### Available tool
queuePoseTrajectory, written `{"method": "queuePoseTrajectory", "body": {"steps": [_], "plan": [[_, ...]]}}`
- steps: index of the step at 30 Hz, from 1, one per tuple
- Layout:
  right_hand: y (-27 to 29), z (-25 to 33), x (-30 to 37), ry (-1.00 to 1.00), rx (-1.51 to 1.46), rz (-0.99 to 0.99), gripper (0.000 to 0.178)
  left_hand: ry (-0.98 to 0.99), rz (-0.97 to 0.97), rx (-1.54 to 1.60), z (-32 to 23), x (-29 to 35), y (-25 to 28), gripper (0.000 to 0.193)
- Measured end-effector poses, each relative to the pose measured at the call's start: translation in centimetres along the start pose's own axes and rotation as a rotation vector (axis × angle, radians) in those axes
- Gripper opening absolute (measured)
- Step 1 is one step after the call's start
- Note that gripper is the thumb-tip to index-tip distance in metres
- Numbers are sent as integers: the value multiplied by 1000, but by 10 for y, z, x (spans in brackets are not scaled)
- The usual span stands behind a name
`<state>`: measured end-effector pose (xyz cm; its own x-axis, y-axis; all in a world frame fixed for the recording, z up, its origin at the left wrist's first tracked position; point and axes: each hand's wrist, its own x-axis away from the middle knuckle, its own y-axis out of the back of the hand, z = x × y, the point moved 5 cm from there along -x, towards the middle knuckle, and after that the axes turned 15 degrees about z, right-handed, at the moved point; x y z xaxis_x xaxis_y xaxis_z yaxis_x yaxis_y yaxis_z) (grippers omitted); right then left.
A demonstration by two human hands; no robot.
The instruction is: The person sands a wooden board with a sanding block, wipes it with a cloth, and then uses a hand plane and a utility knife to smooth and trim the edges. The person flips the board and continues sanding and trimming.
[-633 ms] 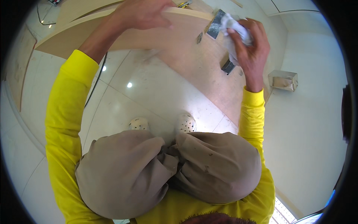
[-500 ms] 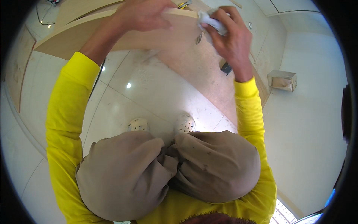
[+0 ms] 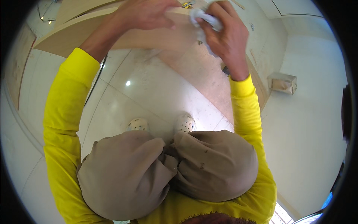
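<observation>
A long, pale wooden board [image 3: 145, 39] with a curved upper edge stands across the top of the view, tilted and partly covered by my arm. My left hand [image 3: 151, 15] grips its upper edge, thumb against the near face and fingers over the top. In my right hand [image 3: 229, 35] a crumpled white cloth [image 3: 205, 19] is pinched between thumb and fingers, close to the board's right end. The cloth is slightly blurred, and whether it touches the edge I cannot tell.
A brown sheet [image 3: 209, 80] lies on the glossy tiled floor [image 3: 130, 100] beneath the board. A small dark object [image 3: 225, 70] sits by my right wrist. A clear-sided box [image 3: 282, 83] is at the right. A yellow tool [image 3: 188, 5] lies beyond the board.
My right hand has shifted a little left and up with the white cloth, along the board's end. My left hand has moved only slightly right, still on the board.
</observation>
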<state>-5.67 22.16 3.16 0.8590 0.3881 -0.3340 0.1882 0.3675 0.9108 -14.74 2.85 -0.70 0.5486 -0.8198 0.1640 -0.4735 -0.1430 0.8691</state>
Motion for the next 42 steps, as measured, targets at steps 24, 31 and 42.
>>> {"method": "queuePoseTrajectory", "body": {"steps": [24, 31, 42], "plan": [[20, 1, 11, -62, 87, 9, 25, 70, 84, 24, -15, -4, 8, 48], [24, -107, 74, -459, 81, -37, 27, 49, -146, -147, -3, 9, -17, 60], [17, -70, 23, -200, -526, 289, 25, 112, -123, -194, -18, 15, -20, 57]]}}
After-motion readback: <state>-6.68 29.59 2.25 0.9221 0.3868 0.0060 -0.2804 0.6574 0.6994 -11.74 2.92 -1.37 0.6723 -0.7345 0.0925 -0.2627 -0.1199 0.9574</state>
